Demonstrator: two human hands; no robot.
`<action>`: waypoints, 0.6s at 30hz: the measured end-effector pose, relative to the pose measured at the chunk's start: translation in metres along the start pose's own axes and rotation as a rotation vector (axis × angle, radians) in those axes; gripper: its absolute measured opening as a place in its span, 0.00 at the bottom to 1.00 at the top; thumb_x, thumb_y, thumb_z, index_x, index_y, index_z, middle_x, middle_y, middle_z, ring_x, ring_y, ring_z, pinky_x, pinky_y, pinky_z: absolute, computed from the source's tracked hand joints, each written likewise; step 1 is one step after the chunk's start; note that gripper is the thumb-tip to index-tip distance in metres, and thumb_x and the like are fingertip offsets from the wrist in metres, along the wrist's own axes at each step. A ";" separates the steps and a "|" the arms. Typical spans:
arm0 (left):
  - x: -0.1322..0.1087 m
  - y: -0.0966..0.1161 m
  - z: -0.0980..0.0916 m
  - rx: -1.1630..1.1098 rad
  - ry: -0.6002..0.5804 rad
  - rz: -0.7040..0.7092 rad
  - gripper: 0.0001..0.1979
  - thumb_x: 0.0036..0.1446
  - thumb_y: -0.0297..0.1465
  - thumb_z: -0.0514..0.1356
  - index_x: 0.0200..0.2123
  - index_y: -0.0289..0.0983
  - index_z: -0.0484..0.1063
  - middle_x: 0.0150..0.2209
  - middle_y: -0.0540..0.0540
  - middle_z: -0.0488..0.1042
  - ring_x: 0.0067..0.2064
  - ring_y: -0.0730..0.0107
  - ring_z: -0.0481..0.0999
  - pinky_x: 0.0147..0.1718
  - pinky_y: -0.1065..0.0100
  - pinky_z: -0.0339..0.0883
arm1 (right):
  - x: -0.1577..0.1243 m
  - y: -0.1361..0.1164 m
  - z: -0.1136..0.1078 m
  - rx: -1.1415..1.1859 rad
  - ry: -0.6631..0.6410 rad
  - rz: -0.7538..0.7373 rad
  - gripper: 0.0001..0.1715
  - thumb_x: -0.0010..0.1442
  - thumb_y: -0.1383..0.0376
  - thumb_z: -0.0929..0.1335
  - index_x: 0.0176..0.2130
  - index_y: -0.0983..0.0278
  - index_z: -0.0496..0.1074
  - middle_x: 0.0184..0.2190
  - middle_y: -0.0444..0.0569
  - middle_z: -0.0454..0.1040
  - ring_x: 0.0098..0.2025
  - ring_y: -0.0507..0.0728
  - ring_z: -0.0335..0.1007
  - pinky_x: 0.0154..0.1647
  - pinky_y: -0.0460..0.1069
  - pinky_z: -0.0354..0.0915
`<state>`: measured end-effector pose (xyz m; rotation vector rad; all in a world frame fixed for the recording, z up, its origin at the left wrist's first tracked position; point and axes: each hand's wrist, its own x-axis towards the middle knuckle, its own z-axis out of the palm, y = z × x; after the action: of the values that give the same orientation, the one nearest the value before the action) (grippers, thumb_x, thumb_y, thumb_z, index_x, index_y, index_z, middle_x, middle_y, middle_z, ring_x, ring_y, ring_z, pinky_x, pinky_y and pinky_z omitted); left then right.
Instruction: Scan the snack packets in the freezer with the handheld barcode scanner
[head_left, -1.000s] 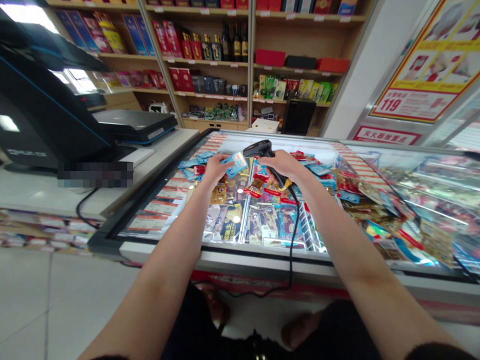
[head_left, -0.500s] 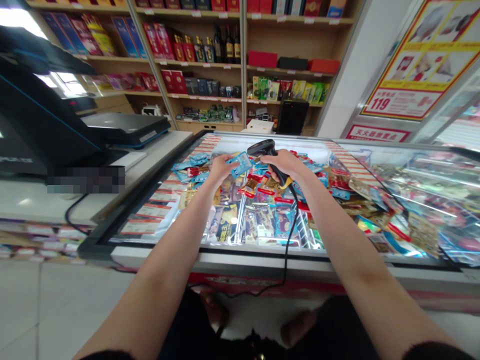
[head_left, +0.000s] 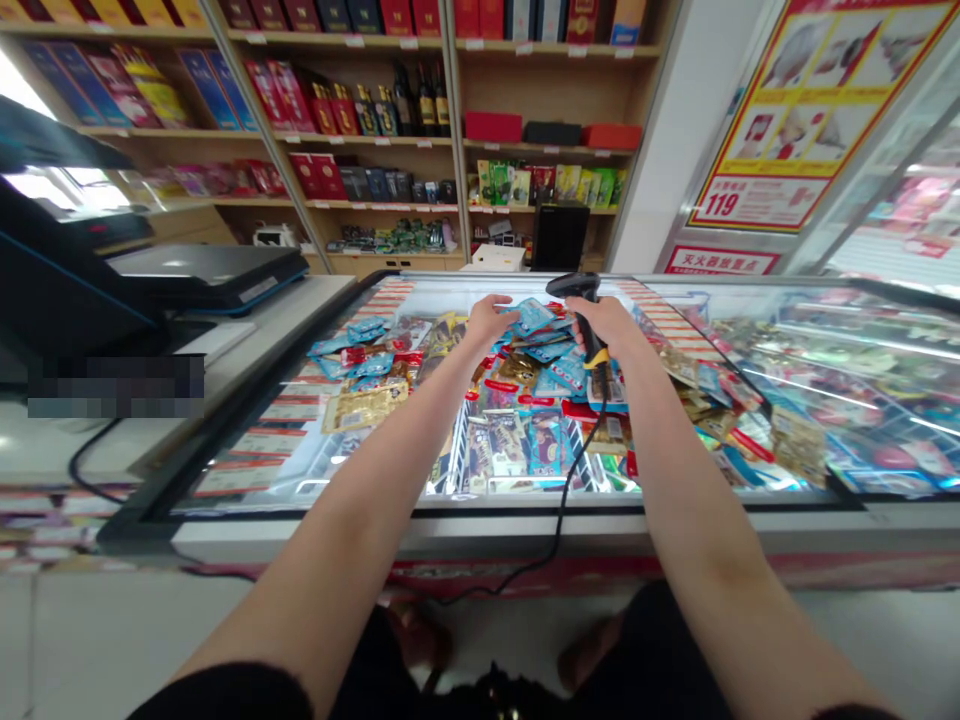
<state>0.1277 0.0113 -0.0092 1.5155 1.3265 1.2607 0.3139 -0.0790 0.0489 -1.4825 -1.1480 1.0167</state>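
My left hand (head_left: pixel 491 321) reaches over the heap of snack packets, fingers apart. Its fingertips are at the left edge of a light-blue packet (head_left: pixel 534 316), and I see no firm grip on it. My right hand (head_left: pixel 604 322) is wrapped around the handle of a black barcode scanner (head_left: pixel 574 287). The scanner's head points left, above the packets, and its black cable (head_left: pixel 564 500) hangs down over the chest's front edge. Gold packets (head_left: pixel 521 370) with red strips lie below my hands, beside more blue packets (head_left: pixel 562 372).
The packets rest on the glass top of a freezer chest (head_left: pixel 300 522). Another group of blue packets (head_left: pixel 367 330) is on the left. A counter with a scale (head_left: pixel 210 272) stands left. Stocked shelves (head_left: pixel 367 140) and a black monitor (head_left: pixel 560 237) are behind.
Both hands have moved right over the heap, the scanner still in my right hand. My left hand's fingers, pinched on a blue packet before, are now apart. The view has shifted right.
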 end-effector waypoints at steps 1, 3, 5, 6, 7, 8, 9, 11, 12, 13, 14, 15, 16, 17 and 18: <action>0.000 -0.001 0.006 0.095 -0.003 0.047 0.16 0.52 0.23 0.68 0.46 0.35 0.79 0.44 0.43 0.84 0.46 0.62 0.84 0.51 0.62 0.76 | 0.000 0.000 -0.002 0.008 0.010 -0.003 0.15 0.69 0.64 0.70 0.30 0.63 0.68 0.17 0.44 0.69 0.16 0.52 0.64 0.17 0.46 0.64; -0.003 -0.004 0.014 0.287 -0.026 0.136 0.14 0.52 0.23 0.68 0.44 0.35 0.81 0.49 0.41 0.84 0.53 0.59 0.82 0.58 0.61 0.73 | 0.000 0.001 -0.003 0.012 0.014 -0.007 0.15 0.69 0.64 0.70 0.30 0.62 0.69 0.17 0.44 0.69 0.16 0.52 0.64 0.17 0.46 0.64; -0.007 -0.007 0.017 0.412 -0.047 0.189 0.13 0.54 0.24 0.68 0.44 0.35 0.82 0.52 0.39 0.84 0.57 0.56 0.81 0.61 0.60 0.70 | 0.000 0.002 -0.002 0.012 -0.003 -0.013 0.15 0.69 0.63 0.70 0.30 0.62 0.69 0.17 0.44 0.69 0.16 0.52 0.64 0.17 0.46 0.63; -0.009 -0.009 0.017 0.446 -0.050 0.203 0.13 0.55 0.26 0.68 0.45 0.35 0.82 0.53 0.40 0.83 0.57 0.56 0.81 0.61 0.60 0.70 | -0.001 0.002 0.000 0.010 -0.014 -0.014 0.15 0.69 0.63 0.71 0.29 0.63 0.69 0.17 0.44 0.69 0.16 0.52 0.64 0.17 0.46 0.63; -0.011 -0.010 0.016 0.466 -0.048 0.213 0.12 0.56 0.27 0.67 0.45 0.35 0.82 0.53 0.40 0.83 0.57 0.56 0.81 0.61 0.60 0.70 | -0.002 0.002 0.001 0.006 -0.023 -0.013 0.16 0.69 0.63 0.71 0.29 0.63 0.69 0.17 0.44 0.69 0.16 0.51 0.64 0.17 0.45 0.62; -0.013 -0.012 0.014 0.478 -0.045 0.222 0.12 0.57 0.28 0.67 0.46 0.36 0.83 0.53 0.41 0.83 0.57 0.56 0.81 0.61 0.61 0.70 | -0.002 0.002 0.003 -0.002 -0.030 -0.010 0.16 0.69 0.63 0.71 0.29 0.63 0.69 0.18 0.44 0.70 0.16 0.51 0.64 0.17 0.45 0.62; -0.014 -0.013 0.010 0.487 -0.044 0.229 0.12 0.58 0.28 0.66 0.46 0.37 0.83 0.53 0.41 0.84 0.56 0.56 0.81 0.61 0.61 0.70 | -0.003 0.002 0.005 -0.013 -0.035 -0.004 0.17 0.69 0.63 0.71 0.28 0.63 0.69 0.17 0.45 0.70 0.15 0.51 0.64 0.16 0.45 0.62; -0.015 -0.016 0.002 0.508 -0.033 0.236 0.12 0.59 0.29 0.66 0.46 0.38 0.83 0.52 0.42 0.84 0.56 0.56 0.81 0.60 0.61 0.71 | -0.003 0.001 0.008 -0.033 -0.050 0.009 0.17 0.69 0.63 0.70 0.28 0.63 0.68 0.17 0.45 0.70 0.15 0.51 0.64 0.16 0.45 0.62; -0.016 -0.018 -0.004 0.523 -0.019 0.235 0.12 0.59 0.29 0.66 0.46 0.38 0.83 0.52 0.42 0.84 0.56 0.55 0.81 0.60 0.60 0.71 | -0.004 0.001 0.010 -0.040 -0.061 0.014 0.18 0.70 0.63 0.70 0.28 0.63 0.68 0.17 0.45 0.69 0.15 0.51 0.64 0.16 0.45 0.62; -0.016 -0.020 -0.011 0.540 -0.003 0.230 0.13 0.59 0.30 0.66 0.47 0.38 0.83 0.53 0.42 0.84 0.57 0.55 0.81 0.60 0.60 0.70 | -0.005 0.001 0.012 -0.043 -0.072 0.015 0.17 0.70 0.64 0.70 0.28 0.63 0.68 0.17 0.44 0.69 0.15 0.51 0.64 0.16 0.45 0.62; -0.016 -0.023 -0.018 0.555 0.013 0.222 0.13 0.59 0.30 0.66 0.47 0.38 0.83 0.53 0.42 0.83 0.57 0.54 0.81 0.61 0.59 0.70 | -0.005 0.001 0.015 -0.043 -0.086 0.014 0.17 0.70 0.64 0.70 0.29 0.63 0.68 0.17 0.44 0.69 0.15 0.51 0.64 0.16 0.45 0.62; -0.016 -0.026 -0.026 0.567 0.029 0.210 0.14 0.59 0.30 0.65 0.48 0.37 0.83 0.53 0.41 0.83 0.57 0.54 0.81 0.61 0.59 0.70 | -0.006 0.001 0.018 -0.043 -0.100 0.012 0.16 0.70 0.65 0.69 0.29 0.63 0.67 0.17 0.44 0.69 0.16 0.51 0.64 0.16 0.45 0.62; -0.016 -0.030 -0.035 0.575 0.040 0.195 0.14 0.58 0.29 0.65 0.48 0.37 0.83 0.54 0.41 0.83 0.57 0.54 0.81 0.60 0.59 0.70 | -0.006 0.002 0.022 -0.045 -0.116 0.011 0.16 0.70 0.65 0.69 0.30 0.63 0.67 0.17 0.43 0.69 0.16 0.51 0.64 0.16 0.45 0.62; -0.017 -0.033 -0.044 0.582 0.048 0.177 0.15 0.58 0.29 0.65 0.48 0.38 0.82 0.53 0.41 0.84 0.56 0.54 0.81 0.60 0.60 0.70 | -0.007 0.002 0.027 -0.050 -0.134 0.010 0.16 0.71 0.66 0.69 0.30 0.63 0.67 0.16 0.43 0.69 0.16 0.51 0.64 0.16 0.46 0.63; -0.017 -0.036 -0.055 0.587 0.060 0.155 0.15 0.58 0.28 0.64 0.48 0.38 0.82 0.53 0.41 0.84 0.56 0.55 0.81 0.59 0.60 0.71 | -0.007 0.003 0.032 -0.054 -0.156 0.006 0.15 0.71 0.66 0.69 0.30 0.63 0.67 0.16 0.43 0.69 0.15 0.51 0.63 0.16 0.46 0.63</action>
<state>0.0661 -0.0023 -0.0339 2.0226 1.7471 1.0611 0.2823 -0.0797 0.0406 -1.4699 -1.2910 1.1295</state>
